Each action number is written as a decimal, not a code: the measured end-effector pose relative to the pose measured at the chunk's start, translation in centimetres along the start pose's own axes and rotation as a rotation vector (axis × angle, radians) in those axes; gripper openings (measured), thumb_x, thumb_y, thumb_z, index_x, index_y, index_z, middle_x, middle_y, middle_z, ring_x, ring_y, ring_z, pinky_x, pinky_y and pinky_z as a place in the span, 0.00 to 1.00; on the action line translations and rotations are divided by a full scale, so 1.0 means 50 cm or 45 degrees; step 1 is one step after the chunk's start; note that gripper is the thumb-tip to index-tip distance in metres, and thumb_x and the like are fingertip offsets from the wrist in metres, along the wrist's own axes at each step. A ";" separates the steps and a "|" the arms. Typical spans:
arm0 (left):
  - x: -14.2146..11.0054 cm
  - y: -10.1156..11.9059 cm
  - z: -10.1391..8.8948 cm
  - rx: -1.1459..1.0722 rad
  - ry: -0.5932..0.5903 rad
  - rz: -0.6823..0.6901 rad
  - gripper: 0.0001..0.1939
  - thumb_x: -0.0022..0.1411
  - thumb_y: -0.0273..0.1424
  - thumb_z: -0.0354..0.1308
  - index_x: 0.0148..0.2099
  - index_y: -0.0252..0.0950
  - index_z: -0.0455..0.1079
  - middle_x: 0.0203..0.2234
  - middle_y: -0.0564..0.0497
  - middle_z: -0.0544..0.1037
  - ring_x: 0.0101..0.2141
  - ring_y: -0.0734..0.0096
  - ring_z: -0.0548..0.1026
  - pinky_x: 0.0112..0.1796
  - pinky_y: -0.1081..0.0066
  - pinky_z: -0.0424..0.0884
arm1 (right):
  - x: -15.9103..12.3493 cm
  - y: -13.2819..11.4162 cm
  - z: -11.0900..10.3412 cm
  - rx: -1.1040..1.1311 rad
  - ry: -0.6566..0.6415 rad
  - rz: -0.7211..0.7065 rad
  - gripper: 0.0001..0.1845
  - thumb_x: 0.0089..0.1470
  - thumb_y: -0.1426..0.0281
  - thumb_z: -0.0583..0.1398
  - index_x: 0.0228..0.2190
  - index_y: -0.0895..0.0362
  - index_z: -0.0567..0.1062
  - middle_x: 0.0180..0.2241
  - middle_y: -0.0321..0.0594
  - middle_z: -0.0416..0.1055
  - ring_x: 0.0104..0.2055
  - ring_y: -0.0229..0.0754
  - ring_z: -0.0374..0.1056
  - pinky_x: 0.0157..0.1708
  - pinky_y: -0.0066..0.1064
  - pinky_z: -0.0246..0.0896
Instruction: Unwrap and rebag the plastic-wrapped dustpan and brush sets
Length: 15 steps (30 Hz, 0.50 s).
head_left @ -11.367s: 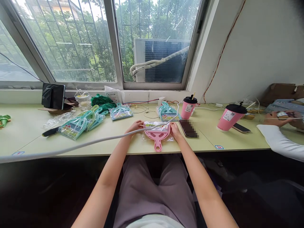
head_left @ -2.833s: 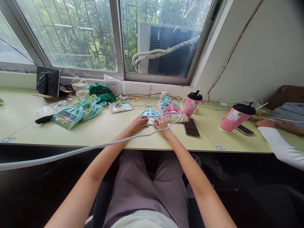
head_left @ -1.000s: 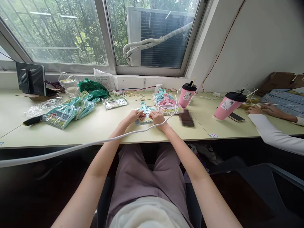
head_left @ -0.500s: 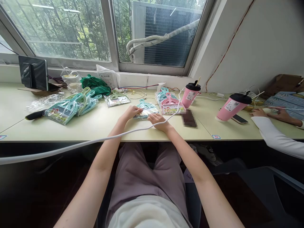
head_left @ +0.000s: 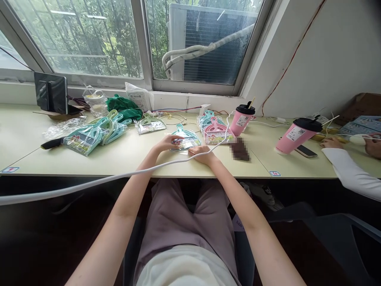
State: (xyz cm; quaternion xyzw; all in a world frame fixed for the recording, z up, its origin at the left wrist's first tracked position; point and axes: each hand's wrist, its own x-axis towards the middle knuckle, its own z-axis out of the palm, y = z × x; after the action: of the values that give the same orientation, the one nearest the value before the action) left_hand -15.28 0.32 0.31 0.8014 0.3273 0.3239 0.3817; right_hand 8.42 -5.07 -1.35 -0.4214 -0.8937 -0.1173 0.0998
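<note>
A light-blue toy-sized dustpan and brush set (head_left: 186, 139) in clear plastic wrap lies flat on the table in front of me, handle pointing away. My left hand (head_left: 166, 143) rests at its left side, thumb and fingers spread apart over the wrap. At the near right corner, my right hand (head_left: 202, 153) has its fingers curled on the edge of the wrapped set; the fingertips are partly hidden. Right of it lies a pink wrapped dustpan set (head_left: 214, 133), overlapping a blue one (head_left: 206, 118).
A white cable (head_left: 166, 165) crosses before my hands. More wrapped sets (head_left: 85, 139) lie left, beside a black handle (head_left: 52, 143); a green set (head_left: 150, 124) is behind. Pink cups (head_left: 240, 121) and a phone (head_left: 306, 151) stand or lie right, near another person's hands (head_left: 332, 143).
My left hand has opened, its fingers lifting away from the thumb over the wrap. My right hand's fingers have curled in at the near edge. The view has shifted slightly left.
</note>
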 end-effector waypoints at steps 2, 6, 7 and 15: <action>0.000 0.000 0.013 0.162 -0.058 0.084 0.29 0.46 0.36 0.71 0.53 0.38 0.76 0.55 0.40 0.74 0.55 0.52 0.71 0.51 0.59 0.70 | 0.002 0.002 0.000 0.033 0.010 0.073 0.15 0.64 0.68 0.52 0.39 0.58 0.78 0.34 0.48 0.78 0.36 0.46 0.73 0.33 0.31 0.58; 0.002 -0.010 0.025 0.420 -0.057 0.140 0.30 0.48 0.38 0.71 0.54 0.37 0.75 0.57 0.37 0.72 0.58 0.50 0.68 0.54 0.57 0.68 | 0.006 0.004 0.000 -0.016 -0.006 0.152 0.15 0.64 0.69 0.52 0.44 0.57 0.77 0.34 0.49 0.79 0.36 0.48 0.74 0.33 0.32 0.60; 0.002 -0.013 0.024 0.464 -0.027 0.145 0.31 0.47 0.39 0.72 0.55 0.38 0.74 0.57 0.38 0.71 0.59 0.50 0.67 0.55 0.56 0.67 | 0.007 0.004 0.001 -0.040 -0.013 0.145 0.16 0.64 0.70 0.51 0.45 0.58 0.76 0.33 0.50 0.78 0.35 0.48 0.74 0.34 0.33 0.60; 0.004 -0.027 0.023 0.553 0.066 0.195 0.33 0.52 0.44 0.68 0.59 0.40 0.71 0.61 0.39 0.67 0.64 0.51 0.59 0.61 0.52 0.57 | 0.024 0.001 0.013 -0.211 -0.052 -0.017 0.27 0.61 0.80 0.46 0.60 0.63 0.66 0.32 0.55 0.78 0.33 0.50 0.74 0.36 0.39 0.65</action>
State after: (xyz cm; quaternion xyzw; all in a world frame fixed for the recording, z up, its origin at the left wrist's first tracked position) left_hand -14.67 0.68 -1.30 0.8788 0.3370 0.2942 0.1660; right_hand 7.67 -3.96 -1.63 -0.4246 -0.8856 -0.1829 0.0455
